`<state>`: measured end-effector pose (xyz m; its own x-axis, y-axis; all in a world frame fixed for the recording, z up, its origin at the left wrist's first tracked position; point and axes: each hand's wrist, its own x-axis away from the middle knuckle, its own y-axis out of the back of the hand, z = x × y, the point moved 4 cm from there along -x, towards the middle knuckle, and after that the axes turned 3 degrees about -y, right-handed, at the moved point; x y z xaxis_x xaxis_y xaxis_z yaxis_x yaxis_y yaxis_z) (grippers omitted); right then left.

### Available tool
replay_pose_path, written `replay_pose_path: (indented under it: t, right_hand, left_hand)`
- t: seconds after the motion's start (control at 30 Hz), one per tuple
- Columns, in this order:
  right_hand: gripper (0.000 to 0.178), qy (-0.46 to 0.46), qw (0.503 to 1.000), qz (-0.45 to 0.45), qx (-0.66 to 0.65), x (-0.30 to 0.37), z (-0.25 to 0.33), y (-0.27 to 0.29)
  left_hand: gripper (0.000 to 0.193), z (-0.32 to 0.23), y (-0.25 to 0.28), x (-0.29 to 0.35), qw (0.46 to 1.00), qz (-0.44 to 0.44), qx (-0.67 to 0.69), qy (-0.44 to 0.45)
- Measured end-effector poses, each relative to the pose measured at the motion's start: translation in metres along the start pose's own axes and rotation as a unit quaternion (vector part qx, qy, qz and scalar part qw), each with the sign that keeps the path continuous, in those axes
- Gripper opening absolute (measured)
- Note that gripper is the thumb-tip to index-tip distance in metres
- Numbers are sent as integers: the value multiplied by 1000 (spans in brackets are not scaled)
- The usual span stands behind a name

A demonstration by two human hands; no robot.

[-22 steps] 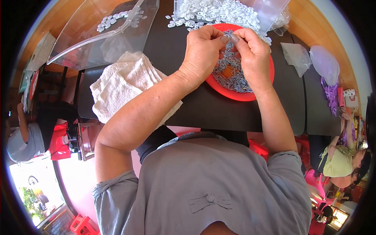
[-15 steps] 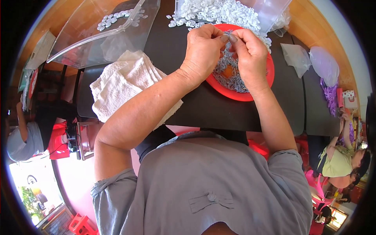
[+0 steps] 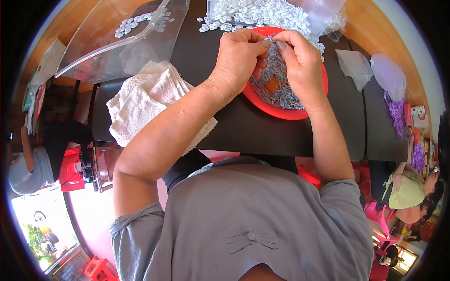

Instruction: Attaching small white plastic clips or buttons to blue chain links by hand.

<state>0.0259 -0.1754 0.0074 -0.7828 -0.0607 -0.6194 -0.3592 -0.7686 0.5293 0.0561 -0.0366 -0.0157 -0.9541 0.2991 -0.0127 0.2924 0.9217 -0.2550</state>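
Both my hands meet over the far side of a red plastic basin (image 3: 280, 114). My left hand (image 3: 238, 55) is closed in a pinch, thumb against forefinger. Opposite it, my right hand (image 3: 302, 61) pinches in the same way, the two sets of fingertips almost touching. What sits between the fingertips is too small and too covered to name. Many small grey-blue pieces, like short bits of string or thread, lie in the basin as a heap (image 3: 276, 97), with an orange patch showing in its middle. My right hand and wrist hide part of the basin.
White plastic pieces (image 3: 262, 11) are heaped behind the basin. A clear plastic box (image 3: 101, 54) and a folded cream towel (image 3: 140, 100) lie to the left. Two plastic bags, one flat (image 3: 354, 65) and one puffed (image 3: 388, 77), are at right. A person (image 3: 405, 189) sits far right, another (image 3: 30, 168) far left.
My hands stay pinched over the basin and have shifted only slightly. My left hand and the basin appear a little further left.
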Motion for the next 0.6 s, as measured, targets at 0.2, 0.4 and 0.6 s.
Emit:
replay_pose_path:
  t: [0.2, 0.4, 0.6]
  right_hand:
    - [9, 30, 997, -2, 70, 1, 5, -2]
    - [15, 42, 996, -14, 82, 4, 9, -9]
    - [20, 48, 994, -19, 92, 5, 11, -12]
  left_hand:
    - [14, 1, -1, 1, 999, 11, -41, -14]
    - [12, 3, 0, 1, 996, -24, -73, -45]
    - [12, 4, 1, 1, 985, -45, -130, -101]
